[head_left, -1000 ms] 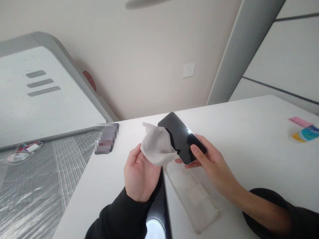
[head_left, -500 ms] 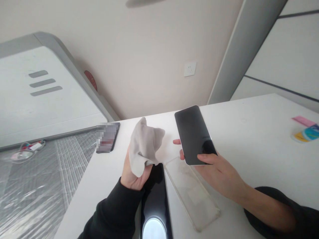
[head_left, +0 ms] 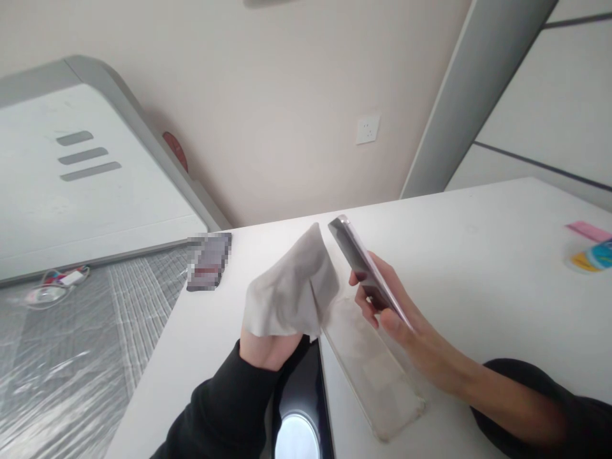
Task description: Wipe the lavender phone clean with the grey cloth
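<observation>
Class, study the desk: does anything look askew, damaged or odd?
Nothing is damaged or spilled. The clear phone case lies empty and slanted on the white table, its phone out, in the right hand.

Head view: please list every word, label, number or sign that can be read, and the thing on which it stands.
None can be read.
Pixelated dark item on the table: its print is blurred out.
Colourful packet at the right edge: print too small to read.
Red round sticker on the wall: mostly hidden.
Phone in the right hand: dark screen, no text.
</observation>
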{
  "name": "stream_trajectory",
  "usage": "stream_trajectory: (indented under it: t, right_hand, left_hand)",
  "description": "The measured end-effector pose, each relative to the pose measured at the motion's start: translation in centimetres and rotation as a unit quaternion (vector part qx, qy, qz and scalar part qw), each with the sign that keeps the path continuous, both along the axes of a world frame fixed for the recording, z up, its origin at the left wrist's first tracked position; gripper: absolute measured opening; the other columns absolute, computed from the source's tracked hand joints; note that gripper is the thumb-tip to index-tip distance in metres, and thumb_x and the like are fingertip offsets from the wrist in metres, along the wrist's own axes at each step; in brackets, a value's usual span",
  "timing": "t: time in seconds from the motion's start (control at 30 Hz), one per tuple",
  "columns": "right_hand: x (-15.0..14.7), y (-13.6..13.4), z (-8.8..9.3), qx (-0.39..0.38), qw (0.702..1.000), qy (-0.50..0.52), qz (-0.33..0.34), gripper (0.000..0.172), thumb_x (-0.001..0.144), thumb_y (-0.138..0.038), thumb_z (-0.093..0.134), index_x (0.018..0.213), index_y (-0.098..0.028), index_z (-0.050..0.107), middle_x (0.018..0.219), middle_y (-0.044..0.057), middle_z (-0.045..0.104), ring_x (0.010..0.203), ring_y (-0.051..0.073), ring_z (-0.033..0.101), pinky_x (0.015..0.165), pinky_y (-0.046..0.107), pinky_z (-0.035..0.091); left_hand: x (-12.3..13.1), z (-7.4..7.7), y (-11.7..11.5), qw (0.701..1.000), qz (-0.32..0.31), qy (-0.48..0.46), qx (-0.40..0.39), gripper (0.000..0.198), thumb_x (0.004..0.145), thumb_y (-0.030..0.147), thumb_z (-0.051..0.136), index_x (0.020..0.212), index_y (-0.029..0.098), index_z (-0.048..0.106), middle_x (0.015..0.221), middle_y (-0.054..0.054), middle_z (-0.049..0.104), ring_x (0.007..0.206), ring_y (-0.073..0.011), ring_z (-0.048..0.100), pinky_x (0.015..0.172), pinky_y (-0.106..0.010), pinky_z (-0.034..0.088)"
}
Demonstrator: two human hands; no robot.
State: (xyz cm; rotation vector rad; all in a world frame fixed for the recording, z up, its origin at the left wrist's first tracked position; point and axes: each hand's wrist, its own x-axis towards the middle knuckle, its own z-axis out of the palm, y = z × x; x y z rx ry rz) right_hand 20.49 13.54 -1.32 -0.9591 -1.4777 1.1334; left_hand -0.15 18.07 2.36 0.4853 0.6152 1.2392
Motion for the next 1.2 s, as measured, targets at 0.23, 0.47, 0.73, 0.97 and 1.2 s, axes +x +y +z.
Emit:
stream_trajectory:
  t: [0.23, 0.47, 0.73, 0.97, 1.2]
  right_hand:
    - [-0.3, 0.3, -0.5, 0.161, 0.9, -0.399, -0.07, 0.083, 0.095, -0.071, 0.07, 0.167, -0.046, 0.037, 0.134, 0.012, 0.051, 0.089, 0.027, 0.067, 0.072, 0.045, 0.064]
    - [0.7, 0.5, 0.9, 0.249, 0.834, -0.478, -0.116, 0.079, 0.1, -0.075, 0.058, 0.165, -0.034, 0.046, 0.122, 0.015, 0.055, 0.079, 0.028, 0.069, 0.054, 0.041, 0.064]
    - [-0.1, -0.3, 0.4, 0.256, 0.841, -0.466, -0.098, 0.089, 0.095, -0.09, 0.044, 0.165, -0.035, 0.048, 0.12, 0.015, 0.057, 0.077, 0.028, 0.069, 0.052, 0.043, 0.063]
    - [0.0, 0.0, -0.1, 0.245, 0.865, -0.418, -0.133, 0.1, 0.085, -0.09, 0.066, 0.166, -0.036, 0.043, 0.152, 0.021, 0.044, 0.126, 0.045, 0.061, 0.094, 0.062, 0.062]
    - [-0.5, -0.2, 0.3, 0.297, 0.883, -0.356, -0.069, 0.09, 0.106, -0.08, 0.031, 0.169, -0.018, 0.019, 0.179, 0.024, 0.012, 0.167, 0.043, 0.01, 0.128, 0.077, 0.021]
  left_hand:
    - [2.2, 1.6, -1.1, 0.997, -0.053, 0.005, -0.048, 0.037, 0.108, 0.032, 0.051, 0.093, 0.019, 0.083, 0.09, -0.009, 0.084, 0.112, -0.0317, 0.078, 0.117, -0.054, 0.052]
    - [2.4, 2.3, -1.1, 0.982, -0.141, -0.023, -0.124, 0.07, 0.115, 0.049, 0.024, 0.097, 0.014, 0.083, 0.092, -0.011, 0.084, 0.108, -0.0284, 0.079, 0.122, -0.047, 0.047]
    - [2.0, 2.5, -1.2, 0.991, -0.079, -0.045, -0.094, 0.078, 0.113, 0.059, 0.022, 0.098, 0.015, 0.085, 0.09, -0.01, 0.084, 0.116, -0.0308, 0.077, 0.122, -0.048, 0.046]
    - [2.7, 1.0, -2.3, 0.974, -0.201, -0.067, -0.079, 0.059, 0.108, 0.062, 0.046, 0.114, 0.016, 0.083, 0.12, -0.014, 0.083, 0.131, -0.0356, 0.069, 0.125, -0.054, 0.043]
    - [3.5, 0.8, -3.1, 0.976, -0.196, -0.037, -0.087, 0.061, 0.114, 0.055, 0.032, 0.122, 0.022, 0.083, 0.129, -0.008, 0.081, 0.149, -0.0275, 0.057, 0.135, -0.046, 0.03]
